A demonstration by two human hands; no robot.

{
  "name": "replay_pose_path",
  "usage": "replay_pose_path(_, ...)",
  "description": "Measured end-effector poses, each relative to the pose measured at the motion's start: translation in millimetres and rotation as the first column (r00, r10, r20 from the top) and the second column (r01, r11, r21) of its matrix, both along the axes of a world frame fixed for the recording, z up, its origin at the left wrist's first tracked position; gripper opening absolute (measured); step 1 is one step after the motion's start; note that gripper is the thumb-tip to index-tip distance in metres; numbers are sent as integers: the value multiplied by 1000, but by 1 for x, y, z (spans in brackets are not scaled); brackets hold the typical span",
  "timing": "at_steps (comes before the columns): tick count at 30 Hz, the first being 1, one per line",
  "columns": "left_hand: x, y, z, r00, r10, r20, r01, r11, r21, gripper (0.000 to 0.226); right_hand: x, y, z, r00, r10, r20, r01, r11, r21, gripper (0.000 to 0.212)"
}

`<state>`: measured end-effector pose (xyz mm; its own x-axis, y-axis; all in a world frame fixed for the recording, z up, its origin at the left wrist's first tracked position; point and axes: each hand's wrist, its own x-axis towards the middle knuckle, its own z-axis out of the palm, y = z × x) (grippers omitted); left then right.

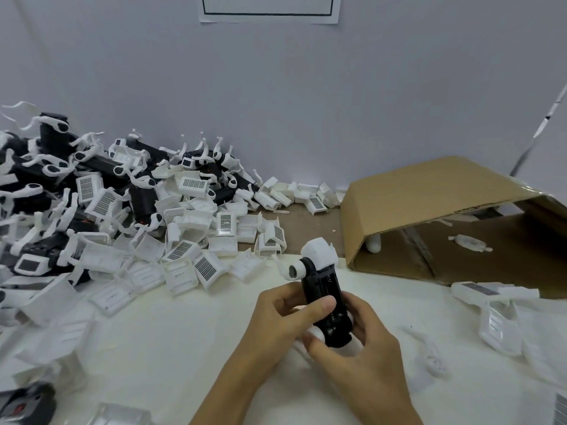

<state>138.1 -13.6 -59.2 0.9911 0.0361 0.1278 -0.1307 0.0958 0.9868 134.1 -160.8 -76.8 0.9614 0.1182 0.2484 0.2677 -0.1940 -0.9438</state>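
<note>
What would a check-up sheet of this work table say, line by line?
Surface: white table, brown strip by the wall.
Job's things: black gadget with a white cap, held tilted above the table.
Clutter: pile of white and black parts at left; cardboard box lying open at right; loose white parts beside it.
Grippers: left hand and right hand both grip the black gadget.
Cables: nothing seen for sure.
Surroundings: plain wall with a paper sheet.

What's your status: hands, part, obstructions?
Left hand and right hand both grip black unit, white cap at its far end. Parts pile left, box right, neither touching.
</note>
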Motion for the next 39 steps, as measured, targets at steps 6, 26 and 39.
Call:
replay_pose_path(6,-1,6,-2,906,194,377,-355,833,425,42,1,-4,5,989,68,134,-82,991,103,87)
replay_pose_path(26,0,-10,-16,797,-13,604,-547,410,730,78,6,1,11,985,-119,-129,147,959,244,69)
replay_pose_path(39,-6,-16,9,945,326,-1,-307,888,-343,21,7,-1,20,995,-26,-96,63,908,414,70)
